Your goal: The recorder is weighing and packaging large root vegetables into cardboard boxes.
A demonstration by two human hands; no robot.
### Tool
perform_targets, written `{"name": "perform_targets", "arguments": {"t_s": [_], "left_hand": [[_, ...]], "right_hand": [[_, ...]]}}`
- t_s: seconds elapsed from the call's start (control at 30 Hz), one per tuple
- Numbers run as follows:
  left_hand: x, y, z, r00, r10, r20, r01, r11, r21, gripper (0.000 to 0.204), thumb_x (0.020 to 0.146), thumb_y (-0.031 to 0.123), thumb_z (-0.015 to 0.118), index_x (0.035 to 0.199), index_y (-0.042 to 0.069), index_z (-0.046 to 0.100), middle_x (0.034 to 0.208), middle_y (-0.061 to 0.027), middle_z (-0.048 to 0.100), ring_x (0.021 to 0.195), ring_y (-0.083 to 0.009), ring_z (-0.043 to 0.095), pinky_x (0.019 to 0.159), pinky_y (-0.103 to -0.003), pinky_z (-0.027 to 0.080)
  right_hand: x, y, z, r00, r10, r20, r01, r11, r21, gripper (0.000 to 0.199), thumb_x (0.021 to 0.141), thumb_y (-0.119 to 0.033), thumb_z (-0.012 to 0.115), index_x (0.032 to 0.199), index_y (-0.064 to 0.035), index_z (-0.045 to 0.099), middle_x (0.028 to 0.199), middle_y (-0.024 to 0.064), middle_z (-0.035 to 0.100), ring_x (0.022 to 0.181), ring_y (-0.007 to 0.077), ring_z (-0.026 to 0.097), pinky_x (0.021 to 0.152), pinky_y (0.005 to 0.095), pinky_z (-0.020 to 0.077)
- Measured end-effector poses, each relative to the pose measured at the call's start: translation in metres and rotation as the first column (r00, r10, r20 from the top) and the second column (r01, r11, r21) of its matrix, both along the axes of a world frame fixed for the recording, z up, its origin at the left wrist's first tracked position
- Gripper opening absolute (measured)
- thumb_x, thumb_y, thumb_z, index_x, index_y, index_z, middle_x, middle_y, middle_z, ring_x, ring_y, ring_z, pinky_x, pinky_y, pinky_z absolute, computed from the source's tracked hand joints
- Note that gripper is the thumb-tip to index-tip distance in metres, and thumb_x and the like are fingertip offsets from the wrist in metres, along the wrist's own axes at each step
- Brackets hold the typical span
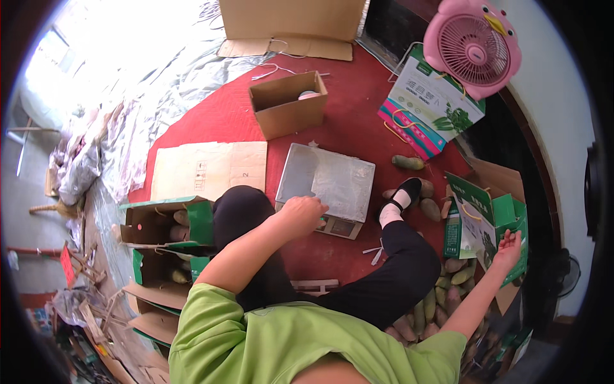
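My left hand [299, 216] lies over the front edge of a grey box-shaped appliance with a flat metal top [326, 179], which looks like a weighing scale. Its fingers bend down over that edge, and their tips are partly hidden. Off to the right, my right hand [507, 251] rests against a green flap of an open green-and-white carton [476, 224]. The palm faces up with the fingers loosely bent and nothing visible in it. Below this carton lie several long tubers or gourds [441, 301], some green and some reddish-brown.
Open green cartons [169, 221] holding produce stand at my left. A flattened cardboard sheet [211, 169] and an open brown box [288, 105] lie ahead on the red floor covering [211, 115]. A pink fan [476, 54] sits on a carton at the far right. Loose tubers [408, 162] lie by my foot.
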State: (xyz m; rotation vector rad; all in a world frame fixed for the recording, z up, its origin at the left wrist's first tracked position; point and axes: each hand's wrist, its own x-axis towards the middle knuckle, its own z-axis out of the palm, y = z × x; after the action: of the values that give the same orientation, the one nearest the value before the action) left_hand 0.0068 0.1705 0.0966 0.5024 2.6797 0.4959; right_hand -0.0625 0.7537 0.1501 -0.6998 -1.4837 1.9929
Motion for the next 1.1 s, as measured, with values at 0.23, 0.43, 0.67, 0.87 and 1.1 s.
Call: {"name": "perform_targets", "arguments": {"t_s": [0.23, 0.43, 0.67, 0.87, 1.1], "left_hand": [[0.001, -0.021, 0.011, 0.983, 0.176, -0.048, -0.176, 0.984, 0.012, 0.035, 0.083, 0.026, 0.059, 0.114, 0.009, 0.059, 0.102, -0.0149, 0.062, 0.093, -0.0344, 0.061, 0.079, -0.043, 0.050], [-0.008, -0.068, -0.005, 0.783, 0.567, -0.256, -0.369, 0.755, 0.542, 0.041, 0.082, 0.014, 0.065, 0.120, 0.004, 0.054, 0.104, -0.0166, 0.060, 0.097, -0.0312, 0.059, 0.082, -0.040, 0.047], [0.006, -0.095, 0.051, 0.413, 0.858, 0.304, -0.393, -0.133, 0.910, 0.051, 0.096, 0.039, 0.045, 0.137, 0.010, 0.038, 0.131, -0.0097, 0.049, 0.121, -0.0212, 0.045, 0.093, -0.036, 0.040], [0.013, -0.110, 0.038, 0.463, 0.798, 0.386, -0.496, -0.128, 0.859, 0.037, 0.097, 0.041, 0.044, 0.118, 0.012, 0.054, 0.113, -0.0032, 0.058, 0.104, -0.0131, 0.051, 0.088, -0.034, 0.041], [0.006, -0.092, 0.034, 0.601, 0.732, 0.320, -0.554, 0.094, 0.827, 0.030, 0.096, 0.036, 0.049, 0.110, 0.012, 0.061, 0.104, 0.0009, 0.062, 0.096, -0.0085, 0.054, 0.086, -0.029, 0.039]], "right_hand": [[-0.008, -0.093, 0.045, 0.907, 0.379, -0.182, -0.409, 0.894, -0.180, 0.008, 0.093, -0.016, 0.055, 0.089, -0.0083, 0.055, 0.064, -0.0053, 0.045, 0.066, 0.0064, 0.056, 0.044, 0.0195, 0.0331], [-0.016, -0.240, 0.074, 0.801, 0.558, -0.214, -0.595, 0.710, -0.376, 0.009, 0.094, -0.014, 0.050, 0.094, -0.0072, 0.056, 0.059, -0.0071, 0.041, 0.056, 0.0056, 0.049, 0.045, 0.0194, 0.0337], [-0.039, -0.295, 0.021, 0.648, 0.749, -0.137, -0.683, 0.492, -0.540, 0.014, 0.093, -0.020, 0.050, 0.084, -0.0131, 0.059, 0.052, -0.0120, 0.038, 0.051, 0.0026, 0.048, 0.042, 0.0174, 0.0353], [-0.053, -0.294, -0.086, 0.551, 0.824, 0.132, -0.646, 0.521, -0.558, 0.018, 0.091, -0.028, 0.052, 0.084, -0.0136, 0.061, 0.061, -0.0103, 0.054, 0.052, 0.0044, 0.050, 0.043, 0.0183, 0.0376], [-0.046, -0.285, -0.104, 0.496, 0.677, 0.543, -0.700, 0.682, -0.211, 0.019, 0.089, -0.031, 0.054, 0.091, -0.0135, 0.062, 0.072, -0.0042, 0.059, 0.056, 0.0077, 0.050, 0.049, 0.0214, 0.0368]]}}
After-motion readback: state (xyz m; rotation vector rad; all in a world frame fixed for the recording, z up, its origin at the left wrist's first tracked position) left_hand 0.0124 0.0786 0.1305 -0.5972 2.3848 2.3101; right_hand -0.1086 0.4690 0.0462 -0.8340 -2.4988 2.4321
